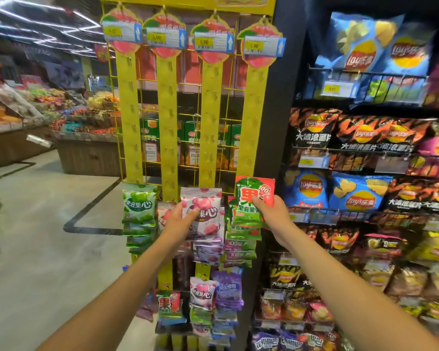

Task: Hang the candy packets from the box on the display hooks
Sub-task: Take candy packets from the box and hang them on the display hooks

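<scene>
A green and red foil candy packet [249, 206] is held against the lower part of the rightmost yellow plastic hook strip [255, 117] of the yellow wire display rack [162, 3]. It is pinched by the right hand [273, 215], with the thumb on its front and the fingers hidden behind it. Whether its hole is on a hook yet cannot be told.

On the next strip to the left, a pink and white foil candy packet [205, 214] is gripped at its edge by the left hand [179, 219], thumb across the print.

The lower hooks of all four strips are already loaded, with green packets [138, 211] at the rack's left side and purple packets [228, 287] near its foot. The upper hooks are bare, so much hanging is judged to be left. The box is not in view.

Blue price tags [208, 41] are clipped at the rack's top. Black shelves of crisp bags [357, 193] stand close on the rack's right. The hook being served is crowded by the stack hanging just below the held packet.
</scene>
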